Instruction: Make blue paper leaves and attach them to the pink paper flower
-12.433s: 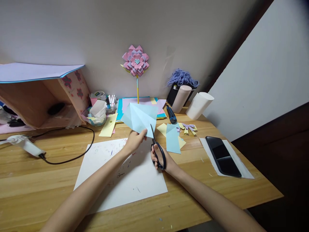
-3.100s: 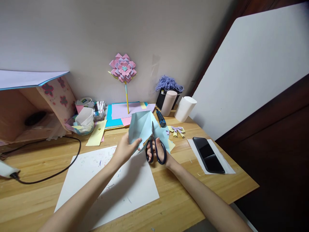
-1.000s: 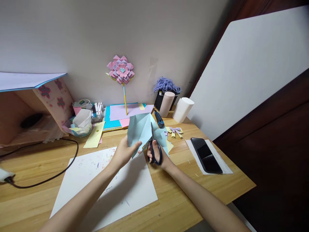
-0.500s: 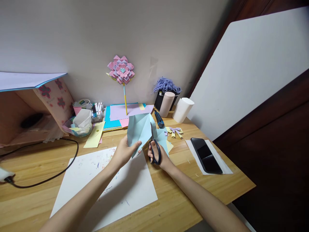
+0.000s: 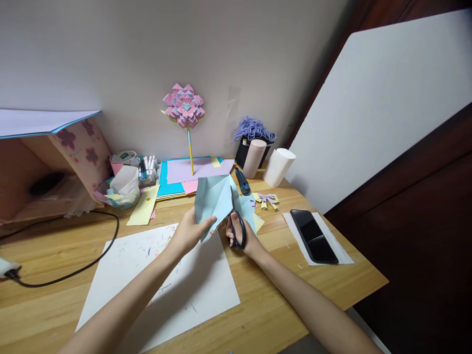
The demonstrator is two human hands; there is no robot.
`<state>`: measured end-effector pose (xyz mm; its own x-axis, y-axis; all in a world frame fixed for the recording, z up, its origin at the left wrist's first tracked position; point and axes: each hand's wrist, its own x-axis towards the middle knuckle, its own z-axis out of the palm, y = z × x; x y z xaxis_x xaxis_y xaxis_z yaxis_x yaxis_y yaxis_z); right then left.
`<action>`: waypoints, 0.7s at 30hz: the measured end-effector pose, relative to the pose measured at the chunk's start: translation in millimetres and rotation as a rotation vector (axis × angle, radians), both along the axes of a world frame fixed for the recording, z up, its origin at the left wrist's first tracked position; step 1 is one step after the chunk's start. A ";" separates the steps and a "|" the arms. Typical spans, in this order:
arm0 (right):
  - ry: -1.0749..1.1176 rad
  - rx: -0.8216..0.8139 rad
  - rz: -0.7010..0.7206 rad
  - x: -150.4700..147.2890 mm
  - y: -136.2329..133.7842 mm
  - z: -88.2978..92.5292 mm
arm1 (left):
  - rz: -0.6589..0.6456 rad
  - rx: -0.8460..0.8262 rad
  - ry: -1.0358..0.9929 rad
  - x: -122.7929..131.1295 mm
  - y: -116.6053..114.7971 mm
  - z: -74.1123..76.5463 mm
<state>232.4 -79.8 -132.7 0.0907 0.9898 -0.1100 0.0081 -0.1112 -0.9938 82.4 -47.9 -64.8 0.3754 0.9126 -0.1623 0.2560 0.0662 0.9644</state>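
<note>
A folded sheet of light blue paper [image 5: 213, 199] is pinched in my left hand [image 5: 192, 231], thumb on the near side, raised above the table. My right hand [image 5: 241, 235] has its fingers through the handles of dark-handled scissors [image 5: 241, 231]. Their blades point away from me and lie at the paper's right edge, partly hidden by it. Behind the scissors, more light blue paper [image 5: 249, 205] and a small yellow piece [image 5: 258, 223] rest on the wood. A large white sheet [image 5: 199, 295] with coloured marks lies beneath my left arm.
A pink paper flower [image 5: 184, 105] on a yellow stem stands behind coloured sheets [image 5: 171, 189]. To the right are a box cutter [image 5: 242, 182], a paper bow [image 5: 267, 199], two rolls and a phone [image 5: 313, 236]. Left are markers [image 5: 148, 167], a plastic tub [image 5: 125, 189] and a black cable [image 5: 117, 228].
The scissor blades look closer together on the paper than before. Both hands keep nearly the same place, and the whole view has shifted very slightly.
</note>
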 end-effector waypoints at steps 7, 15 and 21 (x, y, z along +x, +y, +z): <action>-0.016 -0.009 -0.022 -0.4 -1.5 9.4 | -0.028 0.027 -0.031 0.1 0.6 -7.4; -0.027 0.012 -0.003 2.1 -1.5 9.1 | -0.027 -0.002 -0.048 0.4 0.0 -8.0; 0.019 -0.037 -0.047 1.1 2.9 4.3 | -0.043 -0.032 -0.051 0.7 0.5 -10.1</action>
